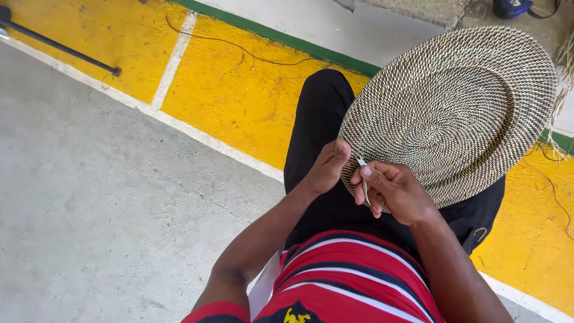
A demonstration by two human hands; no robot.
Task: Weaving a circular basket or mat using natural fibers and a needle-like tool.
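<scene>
A round woven tray (454,107), coiled in dark and pale fibre, rests tilted on the person's lap, its near rim over the black trousers (320,119) and its far rim reaching out over the floor. At the near left edge of the tray, the left hand (327,167) pinches the rim, fingers closed tight on the weave with the thumb on top. Just beside it, the right hand (394,191) is curled narrowly around a thin metal needle-like tool (363,179), whose tip points up toward the rim between the two hands. The right hand's knuckles lie against the tray's lower edge.

Below the hands shows a red shirt with dark and white stripes (353,281). Loose pale fibre strands (562,84) hang at the tray's far right side. The floor under the legs is painted yellow (239,90), with white lines and a green stripe (287,39) beyond; grey concrete (107,197) lies to the left. A thin black rod (60,46) lies across the yellow paint at the upper left, well apart from the person.
</scene>
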